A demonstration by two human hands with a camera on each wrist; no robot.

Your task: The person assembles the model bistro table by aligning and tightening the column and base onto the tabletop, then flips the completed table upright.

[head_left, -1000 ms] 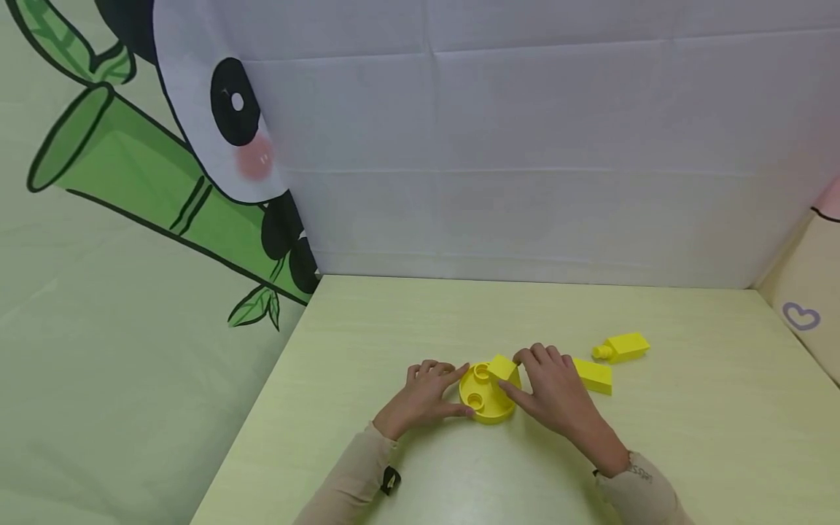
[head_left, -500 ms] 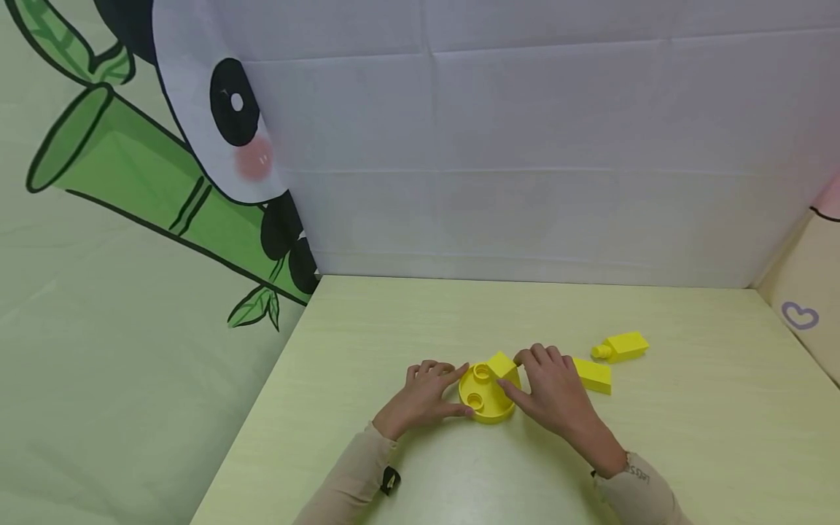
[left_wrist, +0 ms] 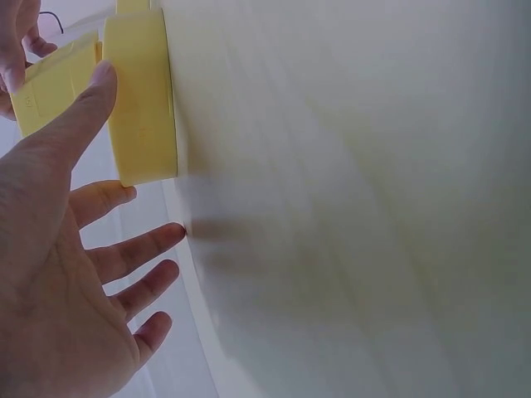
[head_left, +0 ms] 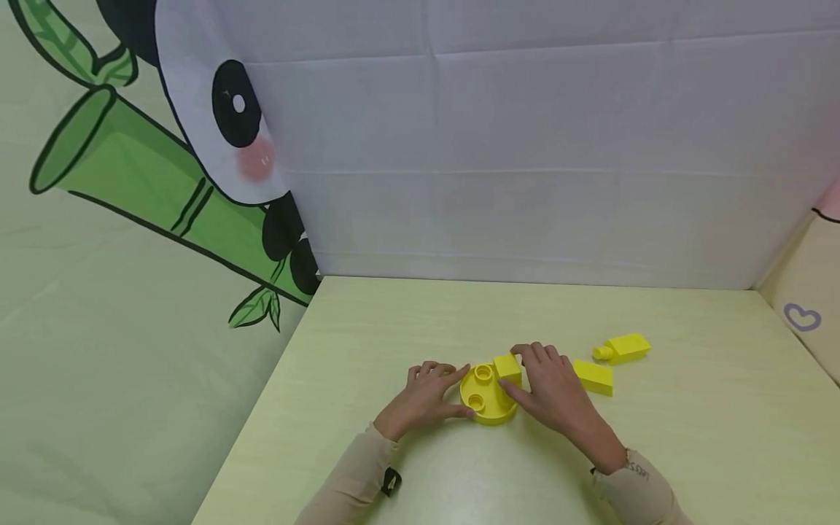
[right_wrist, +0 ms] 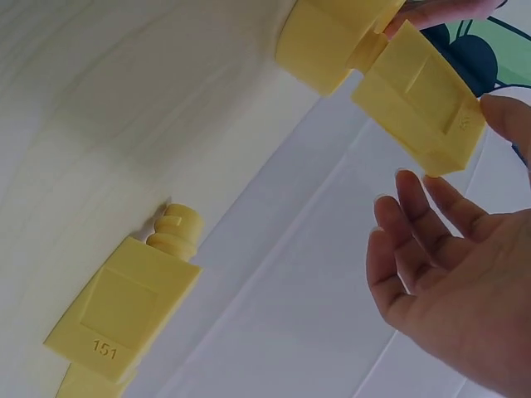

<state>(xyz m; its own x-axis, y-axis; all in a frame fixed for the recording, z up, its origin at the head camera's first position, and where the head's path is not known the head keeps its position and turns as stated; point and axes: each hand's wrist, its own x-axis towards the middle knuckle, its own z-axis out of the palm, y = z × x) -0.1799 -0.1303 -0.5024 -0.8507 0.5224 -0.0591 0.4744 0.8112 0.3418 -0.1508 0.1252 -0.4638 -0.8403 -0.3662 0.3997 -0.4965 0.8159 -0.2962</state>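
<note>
Left fingers (left_wrist: 101, 201) pinch round yellow base (left_wrist: 144, 108); right fingers (left_wrist: 10, 50) on yellow block (left_wrist: 56, 83).

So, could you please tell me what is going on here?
A person's left hand holds a round yellow plastic base by its edge on a pale table. Their right hand pinches a yellow plastic block, its narrow neck down at the base; I can't tell whether it is fully seated. Two round sockets on the base stand open, and two more yellow plastic blocks lie to the right.
</note>
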